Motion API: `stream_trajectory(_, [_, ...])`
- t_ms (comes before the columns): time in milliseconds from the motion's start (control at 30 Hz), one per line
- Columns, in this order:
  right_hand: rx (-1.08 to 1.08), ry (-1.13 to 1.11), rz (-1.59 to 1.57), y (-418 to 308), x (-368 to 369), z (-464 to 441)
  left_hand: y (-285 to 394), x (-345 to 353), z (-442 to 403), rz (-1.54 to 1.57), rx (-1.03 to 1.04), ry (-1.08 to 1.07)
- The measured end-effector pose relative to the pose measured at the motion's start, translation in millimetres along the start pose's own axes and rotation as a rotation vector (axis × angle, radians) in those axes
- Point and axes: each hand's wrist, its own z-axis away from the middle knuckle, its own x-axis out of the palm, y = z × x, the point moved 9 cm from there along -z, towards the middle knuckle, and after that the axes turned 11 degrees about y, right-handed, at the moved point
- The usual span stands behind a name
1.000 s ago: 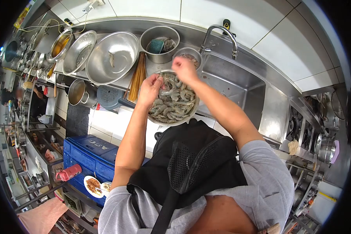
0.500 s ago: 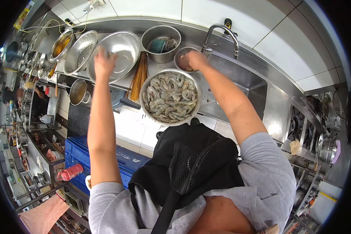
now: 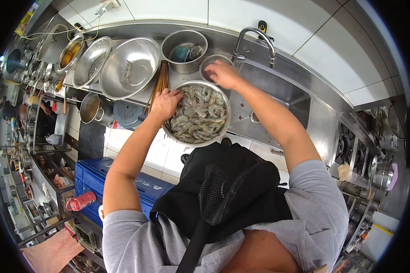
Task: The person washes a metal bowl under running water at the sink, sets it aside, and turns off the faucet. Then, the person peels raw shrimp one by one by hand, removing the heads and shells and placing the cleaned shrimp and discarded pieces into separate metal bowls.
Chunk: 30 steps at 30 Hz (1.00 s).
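Note:
A round metal bowl (image 3: 229,109) full of raw grey shrimp (image 3: 198,120) sits at the counter's front edge. My left hand (image 3: 166,105) is at its left rim, fingers loosely bent over the nearest shrimp, with nothing seen in them. Over a small bowl (image 3: 202,73) behind it hangs my right hand (image 3: 223,75), fingers apart and pointing left; it hides much of what the small bowl holds. To the left, a wide metal bowl (image 3: 143,57) has a little shrimp (image 3: 127,73) at its bottom.
A deep pot (image 3: 166,48) with a green scouring pad stands behind. Beside it lies a bamboo whisk (image 3: 160,84). At right are a sink (image 3: 278,93) and a curved faucet (image 3: 255,31). A grey strainer (image 3: 126,113) and a blue cooler (image 3: 109,175) are at lower left.
My left hand went from the shrimp bowl to the wide bowl and came back; more shrimp now shows in the wide bowl. My right hand moved to the small bowl and has opened over it.

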Motion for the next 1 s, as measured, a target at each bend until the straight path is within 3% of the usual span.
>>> stream_trajectory(167, [-0.163, -0.134, -0.217, -47, 11, 22, 7, -10, 6, 0.004, 0.029, 0.0])
stream_trajectory(300, [-0.121, -0.228, -0.409, -64, 20, 28, 3, -3, 1, -0.005, 0.018, 0.038])
stream_trajectory(433, [-0.054, -0.213, -0.505, -71, 13, 26, -10, -6, -4, 0.155, -0.052, 0.223])
stream_trajectory(500, [-0.022, -0.129, -0.525, -72, -1, 20, -14, -18, -7, 0.254, -0.104, 0.266])
stream_trajectory(567, [-0.05, -0.027, -0.519, -78, -20, 17, -14, -57, -8, 0.585, -0.275, 0.278])
stream_trajectory(800, [-0.079, 0.217, -0.51, -112, -85, 15, -5, -125, -7, 0.971, -0.361, 0.289])
stream_trajectory(1000, [-0.108, 0.228, -0.537, -118, -80, 14, 8, -144, -7, 0.983, -0.328, 0.31])
